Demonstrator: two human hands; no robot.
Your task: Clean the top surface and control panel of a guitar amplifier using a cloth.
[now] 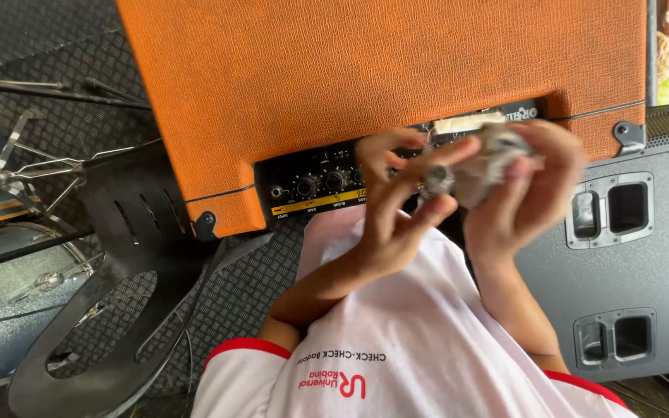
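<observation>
Item 1: left hand point(396, 209), raised in front of the amplifier's control strip; I see its fingers curled and pinching the near end of a small grey, blurred object point(478, 166), thumb and fingertips pressed on a round metal tip.

Item 2: right hand point(524, 193), closed around the far side of the same object, fingers wrapped over it. Motion blur hides what the object is; I cannot tell beyond greyish and crumpled-looking.

Item 3: the object sits between both hands, held in the air just in front of the amplifier's panel, above the white shirt point(412, 340).

Item 4: orange textured amplifier cabinet point(381, 85), filling the upper view, with black metal corner pieces.

Item 5: black control panel point(311, 182) along its lower edge, carrying knobs and a jack socket, partly hidden by the hands.

Item 6: grey speaker cabinet point(621, 271) at my right, with two recessed handles.

Item 7: black music stand point(110, 310) lying on the patterned black floor mat point(241, 286) at left.

Item 8: drum shells and chrome stand legs point(25, 170) at far left.
</observation>
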